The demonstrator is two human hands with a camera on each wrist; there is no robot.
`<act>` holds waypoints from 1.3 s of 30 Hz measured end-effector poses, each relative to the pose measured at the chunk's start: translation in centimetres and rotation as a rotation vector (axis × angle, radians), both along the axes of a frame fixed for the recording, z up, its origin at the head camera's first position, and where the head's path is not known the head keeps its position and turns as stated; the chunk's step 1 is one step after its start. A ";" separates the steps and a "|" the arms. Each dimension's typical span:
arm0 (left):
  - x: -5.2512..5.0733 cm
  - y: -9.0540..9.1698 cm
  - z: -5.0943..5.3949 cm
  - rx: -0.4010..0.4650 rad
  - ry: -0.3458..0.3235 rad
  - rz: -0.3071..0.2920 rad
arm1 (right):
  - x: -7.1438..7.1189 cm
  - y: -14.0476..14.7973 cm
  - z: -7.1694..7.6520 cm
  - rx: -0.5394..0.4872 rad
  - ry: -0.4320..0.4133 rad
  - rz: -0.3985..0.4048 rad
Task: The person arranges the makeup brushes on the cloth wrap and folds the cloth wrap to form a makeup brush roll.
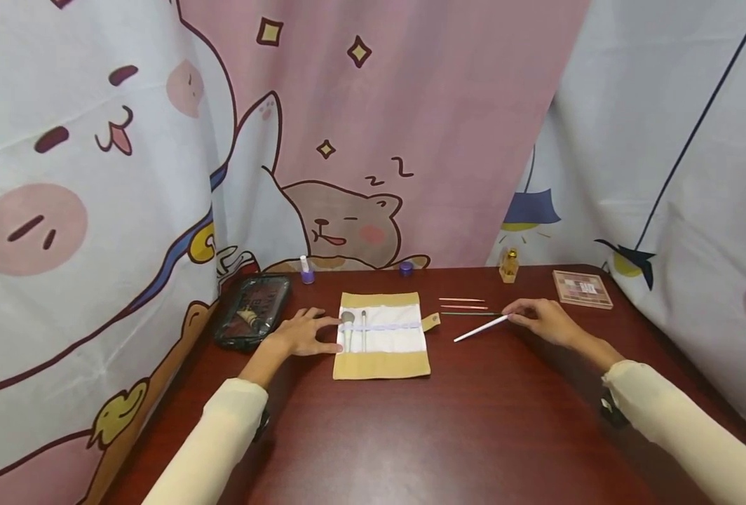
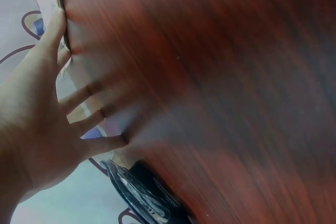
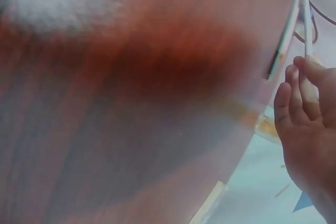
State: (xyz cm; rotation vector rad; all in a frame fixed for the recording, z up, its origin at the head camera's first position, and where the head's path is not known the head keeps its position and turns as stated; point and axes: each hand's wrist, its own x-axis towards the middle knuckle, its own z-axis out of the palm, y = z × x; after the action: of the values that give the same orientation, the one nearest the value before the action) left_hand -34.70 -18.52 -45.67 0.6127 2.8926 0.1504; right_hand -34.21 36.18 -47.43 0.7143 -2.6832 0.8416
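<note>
wht stick, tan-wht roll, brn tbl

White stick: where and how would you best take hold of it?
The white stick is probably best pinched across its right end, coming from the person's right: it is slim, straight and slanted, that end meeting the right hand.

Printed cloth hangs in folds behind and along both sides of a table, pink across the middle and whitish at the right, showing a big white animal at the left, a dozing brown bear, yellow stars above it and blue-and-yellow lamps at the right. The table is dark red-brown with streaky wood grain, its far edge close to the cloth. Soft light leaves a pale sheen on its nearer part.
</note>
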 end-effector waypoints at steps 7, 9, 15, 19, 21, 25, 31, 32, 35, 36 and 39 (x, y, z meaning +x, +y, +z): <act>0.0 -0.3 0.0 0.000 -0.008 0.005 | -0.3 -0.3 1.6 -0.237 -0.078 0.077; 0.0 -0.3 0.1 0.004 -0.008 0.003 | -0.3 -0.4 2.0 -0.314 -0.110 0.095; 0.1 -0.3 0.1 0.010 -0.003 -0.003 | -0.5 -1.0 2.6 -0.500 -0.178 0.176; 0.2 -0.2 0.0 0.012 -0.003 -0.006 | -0.9 -1.6 2.8 -0.585 -0.196 0.239; 0.3 -0.2 0.0 0.015 -0.006 -0.007 | -1.1 -1.9 3.0 -0.610 -0.192 0.251; 0.3 -0.3 0.0 0.016 -0.002 -0.006 | -1.5 -2.7 3.4 -0.618 -0.183 0.230; 0.2 -0.3 0.0 0.016 0.006 -0.004 | -1.9 -4.2 4.4 -0.576 -0.140 0.168; 0.2 -0.3 -0.1 0.017 0.007 -0.005 | -2.0 -4.4 4.6 -0.567 -0.129 0.158; 0.2 -0.3 -0.1 0.016 0.010 -0.007 | -2.1 -5.2 5.0 -0.527 -0.109 0.122; 0.1 -0.3 -0.2 0.012 0.009 -0.007 | -2.2 -5.5 5.2 -0.518 -0.111 0.108; -0.1 -0.2 -0.4 -0.003 0.009 -0.005 | -2.3 -6.4 5.5 -0.509 -0.124 0.077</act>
State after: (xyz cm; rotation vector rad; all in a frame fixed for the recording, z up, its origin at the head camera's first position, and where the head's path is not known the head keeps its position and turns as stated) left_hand -34.76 -18.72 -46.03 0.6215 2.8990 0.1433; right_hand -36.53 29.83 -41.93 0.6554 -2.3865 1.5529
